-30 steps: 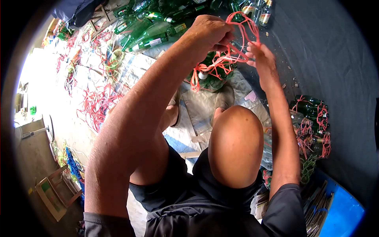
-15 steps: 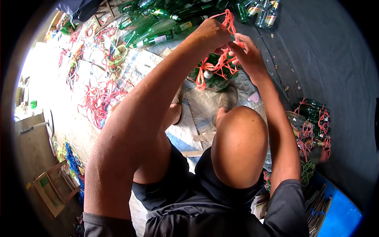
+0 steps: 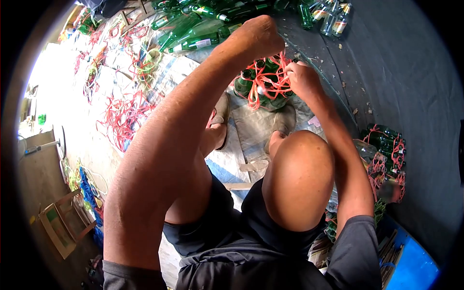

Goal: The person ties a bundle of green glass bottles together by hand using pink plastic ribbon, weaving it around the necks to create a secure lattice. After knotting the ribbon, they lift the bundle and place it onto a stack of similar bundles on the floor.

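floor sheet [image 3: 246, 128]: pale, creased | just beyond the feet [image 3: 285, 120]: twine-wrapped bottle bundle [image 3: 266, 87] | left: tangled red twine [image 3: 126, 118] | far side: green bottles [image 3: 193, 35] heaped, lying

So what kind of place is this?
Maybe a bottle store or recycling corner: green bottles lie heaped farther off, pink cord wraps a cluster of bottles in front, and loose pink strands lie tangled nearby.
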A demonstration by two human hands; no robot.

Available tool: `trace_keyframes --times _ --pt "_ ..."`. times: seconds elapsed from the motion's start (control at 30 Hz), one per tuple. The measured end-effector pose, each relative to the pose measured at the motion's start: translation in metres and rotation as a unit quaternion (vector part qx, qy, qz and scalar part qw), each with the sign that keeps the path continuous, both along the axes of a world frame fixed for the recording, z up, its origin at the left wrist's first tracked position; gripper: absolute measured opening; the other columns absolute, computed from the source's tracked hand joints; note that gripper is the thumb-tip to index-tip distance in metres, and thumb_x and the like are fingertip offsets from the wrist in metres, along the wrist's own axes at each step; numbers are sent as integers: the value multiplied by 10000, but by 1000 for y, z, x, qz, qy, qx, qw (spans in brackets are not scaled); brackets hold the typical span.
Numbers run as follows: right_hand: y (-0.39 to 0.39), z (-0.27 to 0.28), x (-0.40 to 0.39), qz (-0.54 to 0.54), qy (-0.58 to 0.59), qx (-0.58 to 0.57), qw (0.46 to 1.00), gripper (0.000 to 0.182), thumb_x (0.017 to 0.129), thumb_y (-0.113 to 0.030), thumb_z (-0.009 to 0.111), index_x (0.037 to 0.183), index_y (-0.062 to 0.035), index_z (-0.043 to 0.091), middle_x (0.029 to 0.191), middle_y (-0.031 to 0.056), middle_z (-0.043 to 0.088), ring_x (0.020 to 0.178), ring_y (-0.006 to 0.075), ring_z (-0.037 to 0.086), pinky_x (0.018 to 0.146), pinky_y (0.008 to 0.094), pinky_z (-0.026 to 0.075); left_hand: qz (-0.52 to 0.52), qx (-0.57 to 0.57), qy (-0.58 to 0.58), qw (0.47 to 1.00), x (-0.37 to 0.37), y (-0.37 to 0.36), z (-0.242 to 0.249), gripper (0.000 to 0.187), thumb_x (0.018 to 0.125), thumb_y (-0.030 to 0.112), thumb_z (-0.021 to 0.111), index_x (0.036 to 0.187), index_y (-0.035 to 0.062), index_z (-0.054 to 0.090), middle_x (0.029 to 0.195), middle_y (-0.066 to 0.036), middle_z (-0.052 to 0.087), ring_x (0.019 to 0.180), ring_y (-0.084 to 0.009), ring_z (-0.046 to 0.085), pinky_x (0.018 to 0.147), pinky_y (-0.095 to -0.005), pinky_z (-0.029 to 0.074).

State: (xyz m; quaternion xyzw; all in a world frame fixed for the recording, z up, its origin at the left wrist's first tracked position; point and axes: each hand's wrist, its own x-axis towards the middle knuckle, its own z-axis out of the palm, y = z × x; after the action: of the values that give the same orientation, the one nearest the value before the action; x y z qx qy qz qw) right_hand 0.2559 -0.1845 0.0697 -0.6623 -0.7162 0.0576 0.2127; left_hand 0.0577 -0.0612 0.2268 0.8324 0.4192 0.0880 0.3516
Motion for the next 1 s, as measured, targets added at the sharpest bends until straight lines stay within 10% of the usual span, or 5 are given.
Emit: trace_keyframes --times 0.17,0.3,0.4,0.57,1.0 --pt "-8 10 1 -42 20 -54 997 102 970 -114 674 1043 -118 745 1019 161 705 1006 413 708 832 530 576 -59 128 24 990 9 28 -12 349 733 256 733 902 -44 785 882 -273 755 850 -432 763 792 -481 615" --pt "-9 7 2 -40 21 -44 998 149 936 -42 632 1024 -79 746 979 154 704 941 389 696 818 483 569 -276 573 163 754 -12 30 -13 100 781 118 703 726 56 758 664 -75 698 709 -350 712 628 -464 532" --pt "-9 3 4 -25 -2 -46 999 138 929 -44 647 1021 -76 744 970 152 700 947 384 698 823 480 573 -117 301 -33 946 -13 28 -15 101 756 128 729 688 61 761 662 -74 693 687 -297 710 608 -438 522" --pt "-8 16 1 -58 -60 -83 993 144 903 -100 695 1039 -77 739 1089 195 664 1043 446 670 890 547 560 -263 580 150 756 -19 16 7 82 723 129 750 672 69 772 653 -60 684 669 -266 700 586 -427 513" --pt "10 26 -21 -12 -109 -211 971 535 892 -226 698 1414 -154 607 1381 262 622 1255 493 623 1060 594 528 -1 118 -145 982 -42 -32 79 145 796 78 697 862 -24 777 868 -268 718 877 -437 739 747 -505 542"
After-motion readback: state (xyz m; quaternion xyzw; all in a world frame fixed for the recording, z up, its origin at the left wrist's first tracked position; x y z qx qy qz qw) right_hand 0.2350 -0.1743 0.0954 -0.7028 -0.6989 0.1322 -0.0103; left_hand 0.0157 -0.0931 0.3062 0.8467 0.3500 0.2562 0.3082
